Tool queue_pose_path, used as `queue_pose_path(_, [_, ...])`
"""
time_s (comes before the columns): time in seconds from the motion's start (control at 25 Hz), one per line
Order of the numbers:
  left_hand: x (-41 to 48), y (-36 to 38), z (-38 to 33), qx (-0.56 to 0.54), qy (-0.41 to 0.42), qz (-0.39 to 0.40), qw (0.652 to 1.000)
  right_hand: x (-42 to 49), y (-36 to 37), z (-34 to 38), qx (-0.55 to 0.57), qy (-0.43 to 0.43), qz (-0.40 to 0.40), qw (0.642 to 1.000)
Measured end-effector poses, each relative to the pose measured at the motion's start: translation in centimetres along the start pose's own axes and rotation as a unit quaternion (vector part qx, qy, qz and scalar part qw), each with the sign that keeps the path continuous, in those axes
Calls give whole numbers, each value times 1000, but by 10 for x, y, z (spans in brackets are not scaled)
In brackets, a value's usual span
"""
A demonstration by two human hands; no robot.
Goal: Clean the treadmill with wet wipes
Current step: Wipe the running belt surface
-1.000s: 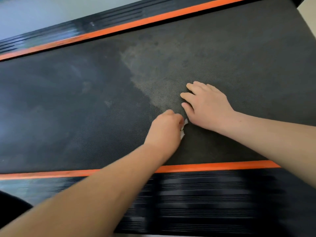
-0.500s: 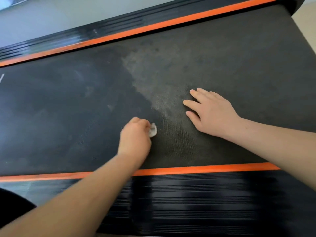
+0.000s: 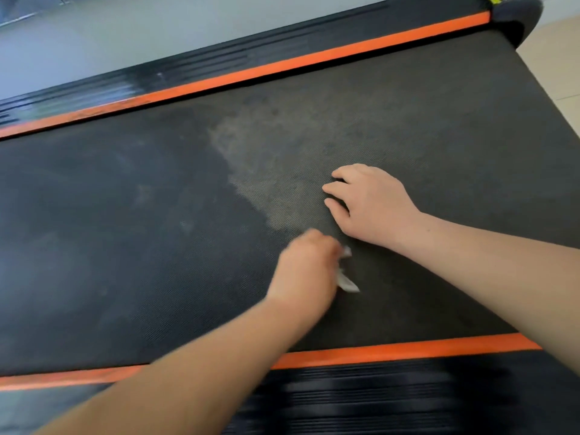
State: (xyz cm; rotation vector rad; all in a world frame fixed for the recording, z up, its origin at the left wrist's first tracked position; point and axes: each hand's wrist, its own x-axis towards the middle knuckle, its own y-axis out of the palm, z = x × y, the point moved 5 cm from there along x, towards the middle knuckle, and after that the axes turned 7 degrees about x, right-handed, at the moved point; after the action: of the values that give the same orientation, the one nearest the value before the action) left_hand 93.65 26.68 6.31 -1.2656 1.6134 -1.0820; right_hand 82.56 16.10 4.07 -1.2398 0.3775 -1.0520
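Observation:
The black treadmill belt (image 3: 125, 246) fills the view, darker and damp on its left half. A pale dusty patch (image 3: 266, 171) spreads across its middle. My left hand (image 3: 306, 271), blurred by motion, grips a crumpled white wet wipe (image 3: 346, 282) against the belt; only the wipe's edges stick out to the right of the fist. Just beyond it my right hand (image 3: 373, 204) rests flat on the belt with fingers spread, pointing left.
Orange stripes edge the belt at the far side (image 3: 282, 65) and the near side (image 3: 408, 348). A ribbed black side rail (image 3: 392, 400) runs along the bottom. The belt's end and pale floor tiles (image 3: 555, 67) show at the top right.
My left hand swept left with the wipe, then back to the right, ending just below my right hand. The right hand stayed planted on the belt.

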Motion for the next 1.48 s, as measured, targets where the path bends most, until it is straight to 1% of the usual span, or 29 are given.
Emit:
queue_pose_path(0.04, [-8, 5, -8, -30, 48, 31, 998, 7, 1, -2, 5, 10, -5, 1000])
queue_pose_path(0.08, [-6, 4, -6, -44, 70, 45, 996, 14, 0, -3, 11, 23, -8, 1000])
queue_pose_path(0.12, [5, 0, 7, -53, 55, 25, 997, 20, -1, -4, 19, 35, -10, 999])
queue_pose_path(0.16, [17, -6, 24, -60, 7, -13, 998, 24, -1, -5, 27, 43, -11, 999])
queue_pose_path(0.2, [26, -15, 42, -62, -59, -40, 996, 25, -2, -6, 32, 48, -13, 998])
queue_pose_path(0.24, [31, -21, 57, -62, -112, -51, 990, 25, -1, -6, 36, 49, -12, 998])
queue_pose_path(0.28, [31, -25, 64, -65, -130, -49, 988, 24, 1, -5, 40, 49, -9, 998])
queue_pose_path(0.4, [20, -27, 57, -90, -94, -23, 991, 22, 7, -4, 44, 43, -3, 998])
queue_pose_path(0.48, [17, -23, 57, -68, -102, -1, 992, 24, 7, -6, 41, 47, -8, 998])
queue_pose_path(0.56, [22, -25, 61, -48, -112, -26, 992, 26, 6, -6, 43, 55, -7, 998])
queue_pose_path(0.6, [25, -28, 63, -58, -125, -32, 990, 26, 5, -6, 46, 57, -8, 997])
queue_pose_path(0.64, [27, -30, 65, -91, -142, -31, 985, 26, 5, -6, 47, 56, -10, 997])
queue_pose_path(0.68, [29, -30, 69, -153, -169, -26, 973, 25, 5, -6, 47, 55, -12, 997])
queue_pose_path(0.76, [31, -32, 78, -280, -230, -19, 932, 25, 7, -6, 47, 56, -12, 997])
queue_pose_path(0.8, [33, -36, 83, -292, -245, -19, 924, 26, 7, -6, 48, 57, -13, 997])
queue_pose_path(0.84, [36, -39, 91, -245, -243, -22, 938, 28, 7, -6, 46, 59, -16, 997])
queue_pose_path(0.92, [38, -49, 106, -99, -233, -55, 966, 32, 7, -6, 38, 61, -22, 997])
queue_pose_path(0.96, [37, -55, 110, -60, -219, -87, 970, 33, 8, -6, 34, 61, -23, 997])
queue_pose_path(1.0, [35, -59, 110, -44, -185, -121, 974, 34, 8, -6, 32, 61, -23, 997])
queue_pose_path(1.04, [34, -59, 107, -32, -128, -142, 981, 36, 9, -5, 32, 61, -23, 997])
queue_pose_path(1.08, [33, -56, 100, -20, -63, -131, 989, 37, 10, -4, 35, 60, -22, 997])
queue_pose_path(1.12, [32, -50, 93, -17, -7, -99, 995, 39, 12, -1, 36, 58, -19, 997])
queue_pose_path(1.2, [33, -32, 84, -8, 51, -33, 998, 44, 17, 4, 30, 52, -9, 998])
queue_pose_path(1.24, [33, -26, 79, 13, 68, -25, 997, 46, 20, 6, 25, 50, -4, 998])
queue_pose_path(1.36, [31, -15, 69, 86, 97, -50, 990, 52, 24, 7, 21, 53, -2, 998])
queue_pose_path(1.44, [31, -19, 73, 74, 100, -70, 990, 59, 25, 8, 21, 58, -6, 998])
queue_pose_path(1.48, [34, -24, 80, 52, 81, -79, 992, 65, 26, 8, 18, 58, -6, 998])
